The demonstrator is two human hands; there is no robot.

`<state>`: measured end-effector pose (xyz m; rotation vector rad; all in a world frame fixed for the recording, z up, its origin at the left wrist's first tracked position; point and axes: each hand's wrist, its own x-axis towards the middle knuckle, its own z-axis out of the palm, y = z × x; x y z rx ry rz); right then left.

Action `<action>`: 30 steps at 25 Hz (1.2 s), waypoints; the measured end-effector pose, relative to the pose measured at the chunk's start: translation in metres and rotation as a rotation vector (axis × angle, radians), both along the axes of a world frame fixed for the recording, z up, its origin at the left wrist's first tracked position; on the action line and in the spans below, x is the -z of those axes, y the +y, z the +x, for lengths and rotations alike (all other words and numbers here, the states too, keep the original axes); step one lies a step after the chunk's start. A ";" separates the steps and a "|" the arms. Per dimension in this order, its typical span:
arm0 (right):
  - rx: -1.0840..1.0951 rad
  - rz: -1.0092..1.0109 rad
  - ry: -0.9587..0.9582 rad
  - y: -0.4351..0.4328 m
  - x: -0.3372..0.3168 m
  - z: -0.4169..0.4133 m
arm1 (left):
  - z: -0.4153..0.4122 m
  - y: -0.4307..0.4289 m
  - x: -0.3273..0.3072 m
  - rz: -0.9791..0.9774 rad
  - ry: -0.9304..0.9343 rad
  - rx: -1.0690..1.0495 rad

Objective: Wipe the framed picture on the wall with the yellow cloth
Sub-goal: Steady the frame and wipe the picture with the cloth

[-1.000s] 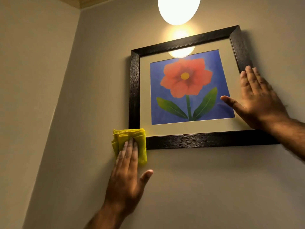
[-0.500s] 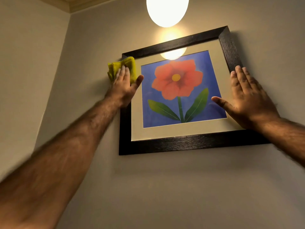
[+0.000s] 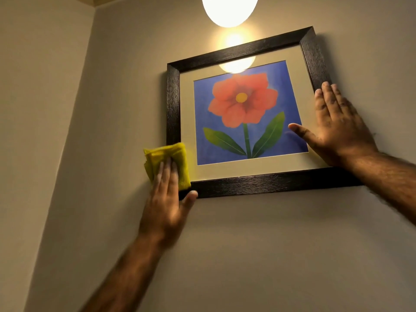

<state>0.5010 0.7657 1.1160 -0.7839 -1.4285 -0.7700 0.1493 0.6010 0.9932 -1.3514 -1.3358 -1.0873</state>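
The dark-framed square flower picture (image 3: 270, 184) hangs on the beige wall (image 3: 270, 255). At its 7 o'clock corner, the left hand (image 3: 167, 199) presses the folded yellow cloth (image 3: 166, 152) with straight, released fingers. The right hand (image 3: 337, 131) lies flat and released on the frame's 4 o'clock edge.

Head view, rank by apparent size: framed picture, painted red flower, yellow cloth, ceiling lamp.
1. framed picture
2. red flower
3. yellow cloth and lamp, unranked: the lamp is cut off at the top edge, and the cloth is partly hidden under the left hand.
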 end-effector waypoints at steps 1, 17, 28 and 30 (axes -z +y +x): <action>0.000 -0.002 0.001 -0.001 0.000 0.000 | 0.006 0.001 0.019 0.007 -0.035 -0.009; 0.003 0.004 -0.009 0.000 0.000 0.000 | 0.030 -0.002 0.052 -0.032 -0.034 -0.181; 0.014 0.024 -0.004 0.000 0.000 0.002 | 0.016 0.005 -0.143 -0.034 0.001 -0.153; 0.017 0.021 -0.005 0.000 0.000 0.001 | 0.017 0.004 -0.181 -0.034 0.004 -0.173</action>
